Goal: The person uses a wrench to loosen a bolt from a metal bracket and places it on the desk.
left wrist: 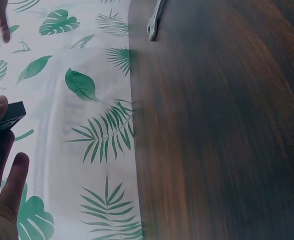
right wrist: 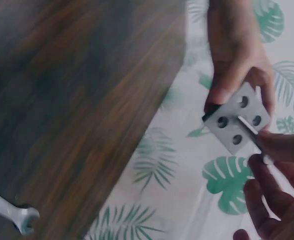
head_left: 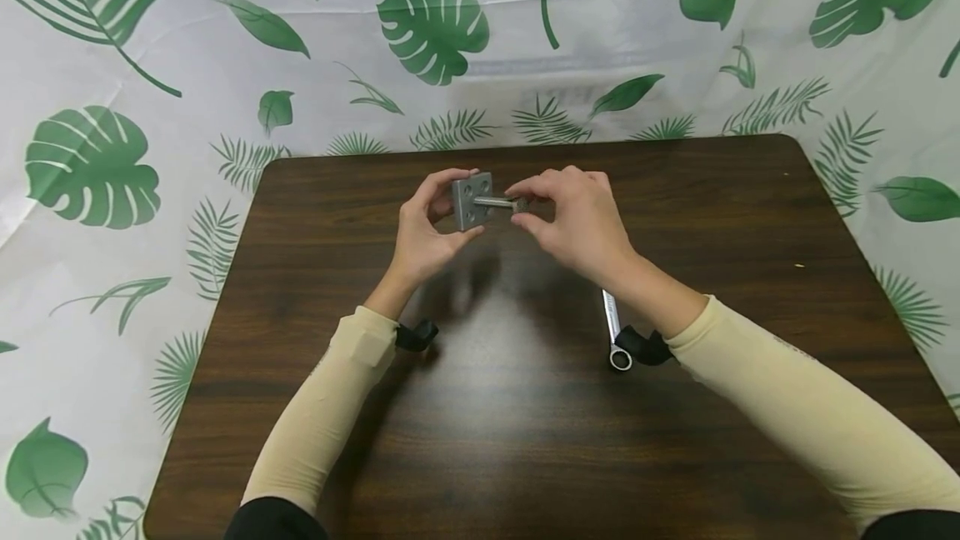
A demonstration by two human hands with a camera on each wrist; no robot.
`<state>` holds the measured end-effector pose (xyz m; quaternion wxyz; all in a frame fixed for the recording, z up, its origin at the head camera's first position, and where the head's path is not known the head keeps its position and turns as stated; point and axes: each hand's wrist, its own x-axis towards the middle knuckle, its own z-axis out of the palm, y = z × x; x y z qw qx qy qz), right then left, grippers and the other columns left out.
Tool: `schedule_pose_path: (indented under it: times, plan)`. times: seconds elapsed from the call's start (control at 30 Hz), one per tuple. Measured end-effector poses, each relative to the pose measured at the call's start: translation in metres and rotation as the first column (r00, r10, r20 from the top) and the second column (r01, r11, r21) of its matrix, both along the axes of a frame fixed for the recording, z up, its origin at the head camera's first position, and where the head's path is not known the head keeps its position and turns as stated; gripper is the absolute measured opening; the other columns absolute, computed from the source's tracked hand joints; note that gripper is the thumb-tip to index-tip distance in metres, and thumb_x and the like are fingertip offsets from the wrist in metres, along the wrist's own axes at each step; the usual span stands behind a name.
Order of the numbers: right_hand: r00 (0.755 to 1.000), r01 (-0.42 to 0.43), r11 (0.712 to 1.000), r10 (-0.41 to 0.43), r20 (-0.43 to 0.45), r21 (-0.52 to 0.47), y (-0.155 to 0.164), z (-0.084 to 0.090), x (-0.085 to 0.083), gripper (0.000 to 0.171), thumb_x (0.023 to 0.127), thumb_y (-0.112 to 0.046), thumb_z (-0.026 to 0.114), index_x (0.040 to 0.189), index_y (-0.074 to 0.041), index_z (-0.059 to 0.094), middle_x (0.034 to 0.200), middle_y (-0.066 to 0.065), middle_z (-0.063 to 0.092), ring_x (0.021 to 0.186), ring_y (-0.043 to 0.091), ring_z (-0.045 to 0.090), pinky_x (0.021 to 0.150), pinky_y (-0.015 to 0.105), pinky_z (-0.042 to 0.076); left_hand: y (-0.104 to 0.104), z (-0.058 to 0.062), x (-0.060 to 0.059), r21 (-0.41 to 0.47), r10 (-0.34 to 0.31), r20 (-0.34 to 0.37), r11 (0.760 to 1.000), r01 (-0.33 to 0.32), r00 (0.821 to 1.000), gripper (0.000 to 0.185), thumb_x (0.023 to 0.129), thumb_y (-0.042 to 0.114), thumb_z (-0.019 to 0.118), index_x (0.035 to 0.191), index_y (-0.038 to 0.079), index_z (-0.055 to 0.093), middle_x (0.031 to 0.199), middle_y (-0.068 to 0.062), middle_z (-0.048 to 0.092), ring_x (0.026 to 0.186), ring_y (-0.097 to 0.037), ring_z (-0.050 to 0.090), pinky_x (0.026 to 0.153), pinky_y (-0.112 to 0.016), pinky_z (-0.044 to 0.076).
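My left hand [head_left: 423, 240] grips a square grey metal plate [head_left: 461, 208] by its edges, thumb below and fingers above, raised over the table. Several round holes show around the middle of the plate's face [right wrist: 231, 109] in the right wrist view. My right hand [head_left: 581, 219] pinches the head end of a silver bolt [head_left: 493, 202] between thumb and fingers. The bolt's far end meets the middle of the plate, its shank pointing straight at the face. Only a dark corner of the plate [left wrist: 14, 115] shows in the left wrist view.
A combination wrench [head_left: 611, 319] lies on the dark wooden table [head_left: 495, 440] below my right wrist, partly hidden by it. Its open end [right wrist: 24, 218] appears in the right wrist view. Behind the table hangs a white sheet [head_left: 322, 73] with green leaf prints. Black straps [head_left: 416, 336] circle my wrists.
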<state>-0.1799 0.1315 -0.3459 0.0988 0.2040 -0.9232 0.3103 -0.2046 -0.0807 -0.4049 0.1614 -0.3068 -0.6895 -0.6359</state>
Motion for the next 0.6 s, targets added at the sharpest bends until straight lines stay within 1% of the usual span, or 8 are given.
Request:
schedule_pose_path:
  times: [0.07, 0.1, 0.23, 0.33, 0.4, 0.47, 0.53, 0.6]
  plan:
    - [0.998, 0.000, 1.000, 0.001, -0.063, 0.018, 0.0003, -0.0017, 0.0009, 0.037, 0.083, -0.030, 0.080, 0.116, -0.016, 0.072, 0.093, -0.001, 0.071, 0.086, 0.020, 0.057, 0.088, 0.047, 0.035, 0.0004, -0.0005, -0.0003, 0.003, -0.001, -0.002, 1.000, 0.001, 1.000, 0.066, 0.064, -0.025, 0.077, 0.124, -0.011, 0.053, 0.126, -0.025, 0.061, 0.099, -0.036, 0.066, 0.080, -0.040, 0.056]
    - [0.998, 0.010, 1.000, -0.009, -0.060, 0.017, 0.0002, -0.0022, 0.0015, 0.035, 0.086, -0.034, 0.078, 0.116, -0.016, 0.073, 0.091, -0.002, 0.071, 0.084, 0.019, 0.057, 0.087, 0.046, 0.035, 0.0006, -0.0009, -0.0004, 0.002, 0.000, -0.003, 1.000, 0.000, 1.000, 0.066, 0.064, -0.025, 0.078, 0.124, -0.011, 0.053, 0.126, -0.025, 0.061, 0.099, -0.036, 0.066, 0.080, -0.040, 0.056]
    - [0.998, 0.051, 0.999, -0.050, 0.048, -0.010, -0.0005, -0.0013, 0.0024, 0.034, 0.096, -0.045, 0.060, 0.098, -0.016, 0.076, 0.075, -0.005, 0.069, 0.068, 0.016, 0.055, 0.071, 0.039, 0.040, 0.0007, -0.0013, 0.0000, -0.002, 0.006, -0.005, 1.000, -0.006, 1.000, 0.066, 0.064, -0.025, 0.077, 0.124, -0.011, 0.053, 0.126, -0.025, 0.061, 0.099, -0.036, 0.066, 0.080, -0.041, 0.056]
    - [0.997, 0.048, 0.999, -0.046, 0.068, -0.019, -0.0002, 0.0001, 0.0025, 0.026, 0.097, -0.038, 0.062, 0.093, -0.017, 0.077, 0.076, -0.006, 0.069, 0.066, 0.016, 0.054, 0.065, 0.036, 0.040, 0.0008, -0.0017, 0.0007, -0.007, 0.003, 0.001, 1.000, -0.003, 1.000, 0.066, 0.064, -0.025, 0.077, 0.124, -0.010, 0.053, 0.127, -0.026, 0.060, 0.099, -0.036, 0.067, 0.080, -0.043, 0.056]
    - [1.000, 0.017, 1.000, -0.017, 0.006, -0.009, 0.0004, 0.0000, 0.0022, 0.015, 0.092, -0.029, 0.071, 0.099, -0.016, 0.077, 0.084, -0.005, 0.070, 0.073, 0.017, 0.054, 0.074, 0.039, 0.040, 0.0009, -0.0017, 0.0011, -0.007, -0.001, 0.005, 1.000, 0.001, 1.000, 0.066, 0.064, -0.025, 0.077, 0.124, -0.010, 0.054, 0.126, -0.026, 0.060, 0.098, -0.035, 0.067, 0.080, -0.044, 0.056]
    - [0.996, -0.015, 1.000, 0.015, -0.084, -0.001, 0.0003, -0.0007, 0.0024, 0.017, 0.087, -0.020, 0.077, 0.103, -0.016, 0.077, 0.092, -0.003, 0.071, 0.082, 0.019, 0.055, 0.083, 0.044, 0.039, 0.0012, -0.0015, 0.0008, -0.006, -0.003, 0.002, 1.000, 0.003, 1.000, 0.066, 0.064, -0.025, 0.077, 0.124, -0.011, 0.053, 0.126, -0.027, 0.060, 0.097, -0.035, 0.067, 0.079, -0.045, 0.056]
    - [0.987, -0.032, 0.999, 0.033, -0.159, 0.010, 0.0000, -0.0014, 0.0030, 0.025, 0.084, -0.020, 0.080, 0.107, -0.015, 0.075, 0.097, -0.001, 0.071, 0.087, 0.021, 0.056, 0.089, 0.048, 0.035, 0.0014, -0.0010, 0.0006, -0.004, -0.001, -0.001, 1.000, 0.001, 1.000, 0.066, 0.064, -0.025, 0.078, 0.124, -0.011, 0.053, 0.126, -0.027, 0.060, 0.097, -0.035, 0.067, 0.079, -0.044, 0.056]
    - [0.985, -0.019, 1.000, 0.021, -0.172, 0.014, -0.0004, -0.0018, 0.0035, 0.025, 0.087, -0.027, 0.077, 0.109, -0.014, 0.075, 0.093, 0.000, 0.070, 0.084, 0.021, 0.056, 0.087, 0.046, 0.037, 0.0015, -0.0002, 0.0001, -0.005, 0.004, -0.008, 1.000, -0.004, 1.000, 0.067, 0.064, -0.025, 0.078, 0.124, -0.011, 0.053, 0.126, -0.026, 0.060, 0.096, -0.035, 0.067, 0.078, -0.043, 0.056]
